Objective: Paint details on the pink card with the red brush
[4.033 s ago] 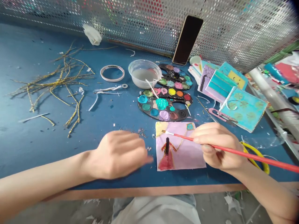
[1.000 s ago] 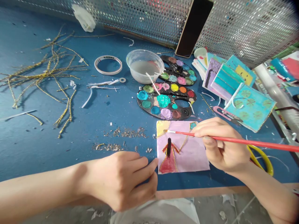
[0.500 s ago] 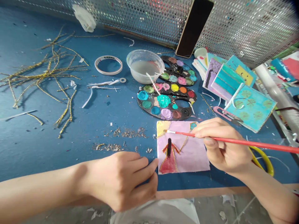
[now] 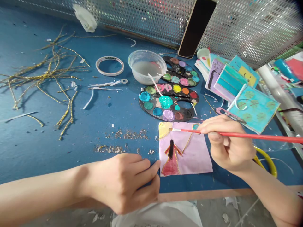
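My right hand (image 4: 230,143) pinches a red-handled paintbrush (image 4: 239,135). The brush's tip rests over the pale yellow upper-left corner of a small painted card (image 4: 196,154). On that lilac card are a figure in a red dress with long black hair, gold cord outlines and a small teal shape partly covered by my right fingers. My left hand (image 4: 132,179) lies at the card's lower-left edge with fingers curled, the index fingertip against the edge; its thumb is hidden. Beyond the card lies a black paint palette (image 4: 151,113) with several colours.
A clear bowl of cloudy water (image 4: 146,67) stands beside a second palette (image 4: 172,60). Leftward are a tape roll (image 4: 109,75), gold cords (image 4: 47,75) and grey scraps (image 4: 131,135). Painted cards (image 4: 255,107), a phone (image 4: 197,30) and yellow-handled scissors (image 4: 273,167) lie rightward and behind.
The brush and my right hand have shifted slightly away from me, the tip also a little rightward within the yellow corner. My left hand and the card stay where they were.
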Demonstrator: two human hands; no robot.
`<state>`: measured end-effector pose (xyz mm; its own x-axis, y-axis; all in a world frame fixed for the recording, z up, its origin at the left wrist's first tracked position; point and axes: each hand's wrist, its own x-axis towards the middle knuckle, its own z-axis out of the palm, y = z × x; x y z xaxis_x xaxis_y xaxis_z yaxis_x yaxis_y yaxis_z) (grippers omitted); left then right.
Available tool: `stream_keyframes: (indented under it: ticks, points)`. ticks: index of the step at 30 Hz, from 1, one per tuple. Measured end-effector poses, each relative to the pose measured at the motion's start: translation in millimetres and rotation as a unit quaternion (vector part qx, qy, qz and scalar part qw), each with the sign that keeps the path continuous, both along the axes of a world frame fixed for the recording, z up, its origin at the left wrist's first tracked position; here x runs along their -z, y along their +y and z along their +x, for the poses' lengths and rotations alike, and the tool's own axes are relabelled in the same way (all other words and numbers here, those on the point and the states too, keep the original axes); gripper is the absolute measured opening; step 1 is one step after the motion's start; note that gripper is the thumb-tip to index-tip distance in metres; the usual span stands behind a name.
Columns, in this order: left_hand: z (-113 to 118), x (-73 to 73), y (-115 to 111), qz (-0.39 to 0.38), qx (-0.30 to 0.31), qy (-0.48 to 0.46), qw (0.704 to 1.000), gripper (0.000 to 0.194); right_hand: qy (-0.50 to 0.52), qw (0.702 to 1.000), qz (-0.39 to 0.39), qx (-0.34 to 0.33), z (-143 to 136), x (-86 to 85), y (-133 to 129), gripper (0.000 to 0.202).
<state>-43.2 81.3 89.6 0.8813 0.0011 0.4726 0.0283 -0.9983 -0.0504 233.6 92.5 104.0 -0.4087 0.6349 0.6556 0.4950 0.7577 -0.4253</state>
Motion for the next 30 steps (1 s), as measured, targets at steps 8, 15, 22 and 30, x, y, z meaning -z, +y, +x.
stream_keyframes:
  ticks: [8, 15, 22, 30]
  points:
    - [-0.4, -0.4, 0.6, 0.001, 0.002, 0.000, 1.000, 0.021, -0.012, 1.000, -0.006, -0.016, -0.1, 0.7, 1.2, 0.014]
    - [-1.2, 0.1, -0.1, 0.002, -0.001, 0.002, 1.000, 0.022, 0.000, 1.000, -0.010, -0.008, -1.4, 0.6, 1.2, 0.015]
    - [-1.6, 0.8, -0.5, 0.005, -0.005, 0.005, 1.000, 0.021, -0.002, 0.999, 0.018, 0.026, -0.4, 1.1, 4.1, 0.013]
    - [-1.2, 2.0, -1.0, 0.006, -0.009, 0.003, 1.000, 0.022, -0.010, 1.000, 0.006, 0.028, -0.1, 1.4, 4.6, 0.014]
